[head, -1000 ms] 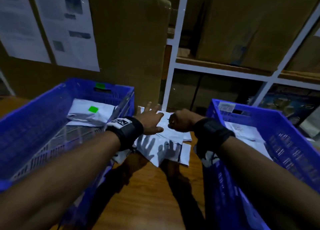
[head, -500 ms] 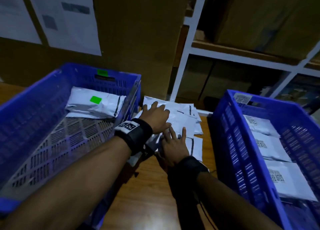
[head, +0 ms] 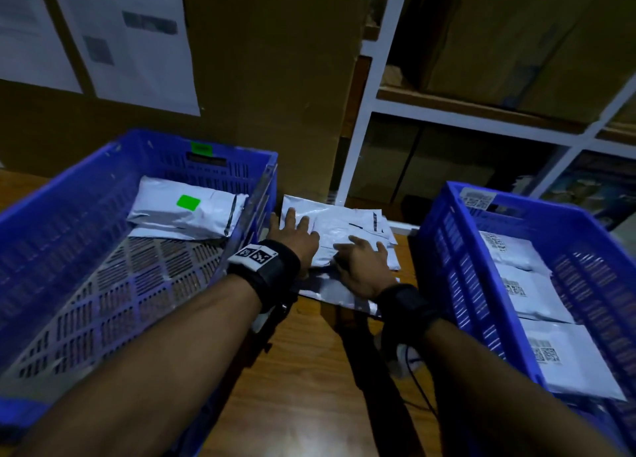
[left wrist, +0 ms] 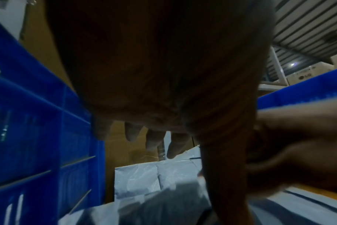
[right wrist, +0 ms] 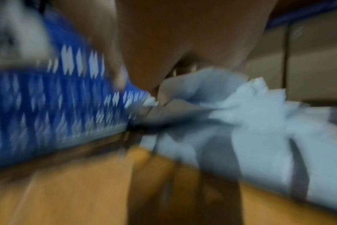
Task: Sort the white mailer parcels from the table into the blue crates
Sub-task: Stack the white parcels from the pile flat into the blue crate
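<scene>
A loose pile of white mailers (head: 347,220) lies on the wooden table between two blue crates. My left hand (head: 296,238) lies flat on the pile's left part, next to the left crate (head: 103,160); in the left wrist view its fingers (left wrist: 152,141) reach straight out over the mailers (left wrist: 142,176). My right hand (head: 364,263) rests on the pile's near right part with fingers spread. The right wrist view is blurred; a crumpled mailer (right wrist: 250,120) lies against the hand there. The left crate holds mailers, the top one with a green sticker (head: 188,202). The right crate (head: 537,208) holds QR-labelled mailers (head: 516,253).
A tall cardboard sheet (head: 275,77) with taped papers stands behind the left crate. White shelving (head: 375,105) with cartons stands behind the pile and right crate. Bare wooden tabletop (head: 309,370) shows between the crates, near me. A cable (head: 418,370) hangs from my right wrist.
My right hand opened from a fist, came down on the pile's near side, then slid forward beside the left. My left hand stayed flat on the pile, shifting slightly left.
</scene>
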Tool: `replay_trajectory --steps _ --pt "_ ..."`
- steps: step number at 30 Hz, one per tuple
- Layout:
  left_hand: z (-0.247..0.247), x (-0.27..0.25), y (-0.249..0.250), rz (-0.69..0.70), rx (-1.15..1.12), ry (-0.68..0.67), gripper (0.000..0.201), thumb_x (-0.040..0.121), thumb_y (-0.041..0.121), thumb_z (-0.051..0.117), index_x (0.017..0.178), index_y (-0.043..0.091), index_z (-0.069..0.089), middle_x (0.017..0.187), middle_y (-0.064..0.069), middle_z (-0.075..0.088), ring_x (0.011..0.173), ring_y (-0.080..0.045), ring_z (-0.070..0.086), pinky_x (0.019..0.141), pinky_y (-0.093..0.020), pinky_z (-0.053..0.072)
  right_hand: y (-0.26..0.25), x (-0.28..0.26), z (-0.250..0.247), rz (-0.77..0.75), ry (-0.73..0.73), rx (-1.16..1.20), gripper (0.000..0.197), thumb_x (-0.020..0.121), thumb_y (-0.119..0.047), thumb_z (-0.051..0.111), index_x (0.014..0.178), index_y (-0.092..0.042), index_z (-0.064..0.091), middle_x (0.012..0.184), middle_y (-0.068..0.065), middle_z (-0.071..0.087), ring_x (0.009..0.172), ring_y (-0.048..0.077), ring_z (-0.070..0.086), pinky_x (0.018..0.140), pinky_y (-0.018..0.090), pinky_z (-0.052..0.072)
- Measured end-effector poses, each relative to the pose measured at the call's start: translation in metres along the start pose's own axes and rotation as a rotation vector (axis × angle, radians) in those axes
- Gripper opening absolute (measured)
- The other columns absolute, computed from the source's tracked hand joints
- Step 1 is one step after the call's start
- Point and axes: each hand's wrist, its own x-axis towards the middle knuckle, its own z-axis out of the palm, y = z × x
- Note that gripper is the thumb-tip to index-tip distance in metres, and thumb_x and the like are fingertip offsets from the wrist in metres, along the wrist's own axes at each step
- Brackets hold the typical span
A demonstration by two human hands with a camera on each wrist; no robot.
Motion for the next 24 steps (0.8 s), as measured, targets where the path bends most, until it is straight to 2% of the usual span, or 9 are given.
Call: replay_trajectory --steps 3,4,6,10,13,15,18,21,24 --pt "-0.007 0.000 0.001 -0.026 -0.001 0.056 0.039 0.098 0.026 0.051 0.136 0.018 0.051 0.149 -0.013 0.043 0.143 -0.041 0.022 0.111 -0.070 0.015 0.017 0.001 -0.028 0.027 0.051 0.086 0.030 0.100 -0.037 0.044 0.107 -0.021 0.068 0.129 0.000 0.061 0.128 0.025 0.046 0.105 0.060 0.031" --pt "-0.009 -0.001 0.001 -0.024 -0.009 0.071 0.033 0.100 0.022 0.045 0.131 0.018 0.054 0.144 -0.011 0.049 0.141 -0.038 0.027 0.111 -0.068 0.016 0.021 0.000 -0.035 0.043 0.053 0.094 0.030 0.100 -0.040 0.043 0.107 -0.022 0.067 0.127 0.002 0.061 0.125 0.026 0.049 0.105 0.060 0.032" --pt "-0.012 -0.002 0.002 -0.010 -0.024 0.113 0.032 0.102 0.020 0.039 0.129 0.020 0.056 0.143 -0.009 0.051 0.140 -0.035 0.029 0.112 -0.067 0.018 0.026 -0.002 -0.047 0.082 0.044 0.068 0.033 0.100 -0.045 0.042 0.109 -0.026 0.067 0.134 0.001 0.059 0.133 0.027 0.043 0.108 0.063 0.025" --pt "-0.016 -0.004 0.004 0.040 -0.039 0.214 0.037 0.105 0.026 0.035 0.138 0.022 0.051 0.154 -0.005 0.037 0.150 -0.033 0.011 0.113 -0.069 0.012 0.016 -0.016 -0.065 0.063 0.061 -0.113 0.061 0.093 -0.068 0.035 0.131 -0.025 0.054 0.149 -0.004 0.045 0.149 0.025 0.016 0.107 0.074 -0.004" --pt "-0.019 -0.011 0.009 0.100 -0.032 0.252 0.037 0.106 0.024 0.038 0.141 0.024 0.048 0.162 -0.004 0.023 0.152 -0.033 0.001 0.114 -0.071 0.008 0.007 -0.022 -0.074 0.003 0.095 -0.463 0.064 0.092 -0.069 0.037 0.142 -0.030 0.043 0.155 -0.005 0.037 0.151 0.028 0.009 0.101 0.081 -0.008" --pt "-0.021 -0.016 0.013 0.141 -0.017 0.303 0.038 0.104 0.023 0.042 0.141 0.026 0.048 0.164 -0.004 0.018 0.153 -0.033 -0.002 0.115 -0.070 0.006 0.004 -0.022 -0.080 -0.012 0.107 -0.548 0.047 0.095 -0.059 0.042 0.135 -0.036 0.051 0.154 -0.008 0.039 0.151 0.029 0.008 0.098 0.083 -0.008" --pt "-0.022 -0.016 0.012 0.137 -0.089 0.449 0.048 0.102 0.015 0.047 0.149 0.023 0.037 0.167 -0.007 0.004 0.152 -0.034 -0.009 0.116 -0.069 0.003 0.009 -0.022 -0.090 0.056 0.107 -0.453 0.026 0.092 -0.042 0.055 0.115 -0.033 0.064 0.144 -0.010 0.050 0.150 0.029 0.013 0.097 0.085 -0.008" --pt "-0.024 -0.014 0.004 0.021 -0.233 0.603 0.071 0.100 0.032 0.054 0.158 0.019 0.015 0.165 -0.010 -0.018 0.150 -0.037 -0.018 0.117 -0.066 -0.002 0.026 -0.026 -0.106 0.138 0.171 -0.336 0.015 0.090 -0.034 0.054 0.100 -0.030 0.065 0.127 -0.009 0.060 0.145 0.027 0.025 0.097 0.085 -0.001" --pt "-0.025 -0.015 0.005 -0.015 -0.276 0.671 0.084 0.097 0.042 0.057 0.158 0.015 0.007 0.161 -0.013 -0.026 0.149 -0.038 -0.021 0.116 -0.063 -0.003 0.039 -0.036 -0.128 0.197 0.228 -0.307 0.021 0.093 -0.033 0.050 0.106 -0.027 0.066 0.126 -0.005 0.062 0.145 0.024 0.028 0.101 0.082 0.001"
